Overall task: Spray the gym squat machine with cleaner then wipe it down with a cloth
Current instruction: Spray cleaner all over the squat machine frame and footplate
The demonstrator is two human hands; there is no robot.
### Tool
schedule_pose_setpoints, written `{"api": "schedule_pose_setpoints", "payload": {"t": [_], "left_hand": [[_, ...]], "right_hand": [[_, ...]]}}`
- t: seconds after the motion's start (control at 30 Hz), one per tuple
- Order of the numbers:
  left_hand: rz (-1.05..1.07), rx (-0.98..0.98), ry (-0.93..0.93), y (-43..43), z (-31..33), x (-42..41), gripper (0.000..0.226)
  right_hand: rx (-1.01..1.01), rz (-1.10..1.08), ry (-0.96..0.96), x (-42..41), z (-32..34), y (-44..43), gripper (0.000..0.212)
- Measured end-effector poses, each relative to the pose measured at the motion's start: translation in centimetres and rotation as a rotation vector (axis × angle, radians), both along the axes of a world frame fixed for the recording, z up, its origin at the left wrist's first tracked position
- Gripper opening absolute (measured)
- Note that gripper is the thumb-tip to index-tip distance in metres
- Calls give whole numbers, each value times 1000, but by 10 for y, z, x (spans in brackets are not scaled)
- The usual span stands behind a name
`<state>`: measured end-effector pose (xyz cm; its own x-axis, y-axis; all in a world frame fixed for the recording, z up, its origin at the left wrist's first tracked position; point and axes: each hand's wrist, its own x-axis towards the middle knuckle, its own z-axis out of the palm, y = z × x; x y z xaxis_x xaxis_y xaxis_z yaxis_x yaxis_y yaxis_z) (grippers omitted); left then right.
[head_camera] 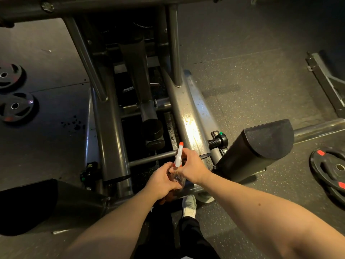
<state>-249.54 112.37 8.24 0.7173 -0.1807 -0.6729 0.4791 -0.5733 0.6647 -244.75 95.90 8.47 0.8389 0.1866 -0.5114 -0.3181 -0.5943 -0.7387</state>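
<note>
The grey steel squat machine [192, 109] fills the middle of the view, its right rail shining with wet droplets. Two black shoulder pads stand at the near end, one at the right [261, 146] and one at the lower left [43, 204]. Both my hands hold a clear spray bottle [178, 157] with a white head and orange nozzle tip, pointed away over the frame. My left hand [162, 181] grips the bottle's clear body from the left. My right hand [192, 167] wraps round the neck and trigger. A cloth is not visible.
Black weight plates lie on the rubber floor at the left [15, 107] and at the right [332, 169]. Dark wet spots mark the floor [74, 125] left of the frame. Another metal frame [328, 81] stands at far right. My white shoe [189, 206] is below the hands.
</note>
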Motion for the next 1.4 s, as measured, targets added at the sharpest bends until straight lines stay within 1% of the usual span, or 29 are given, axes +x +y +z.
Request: {"api": "schedule_pose_setpoints", "payload": {"t": [0.07,0.17,0.27,0.33,0.43,0.5,0.67,0.77,0.9,0.97,1.1,1.2,1.27,1.4], "left_hand": [[8,-3,-4,-1,2,-2,71],[6,-5,-10,2,3,-3,70],[-15,7,-10,9,4,-3,74],[-11,11,-23,14,5,-3,71],[-7,-3,-34,21,5,-1,66],[-31,-8,-21,26,7,0,69],[-58,-8,-1,34,14,5,78],[-49,-22,-18,39,13,14,76],[-52,-24,-12,48,13,29,84],[-56,-28,2,52,12,34,82],[-60,-20,-2,55,14,39,78],[-62,-25,-27,55,11,47,67],[-60,-29,-41,57,13,57,69],[-78,-17,-71,69,17,92,70]], "right_hand": [[-22,4,-7,-2,2,-1,51],[-56,-4,-20,-7,7,3,45],[-38,-15,-12,-9,4,8,54],[-16,-8,-13,-10,8,13,57],[-36,-25,-25,-12,7,20,48],[-42,-29,-29,-12,8,25,43],[8,-52,0,-6,16,31,51],[-18,-97,-22,0,12,38,54],[-39,-101,-20,11,10,48,50],[-52,-87,-24,18,14,51,49],[-28,-54,-39,28,19,53,55],[-8,-72,-62,35,20,56,47],[-14,-91,-66,43,21,58,42],[-8,-132,-54,72,27,69,44]]}}
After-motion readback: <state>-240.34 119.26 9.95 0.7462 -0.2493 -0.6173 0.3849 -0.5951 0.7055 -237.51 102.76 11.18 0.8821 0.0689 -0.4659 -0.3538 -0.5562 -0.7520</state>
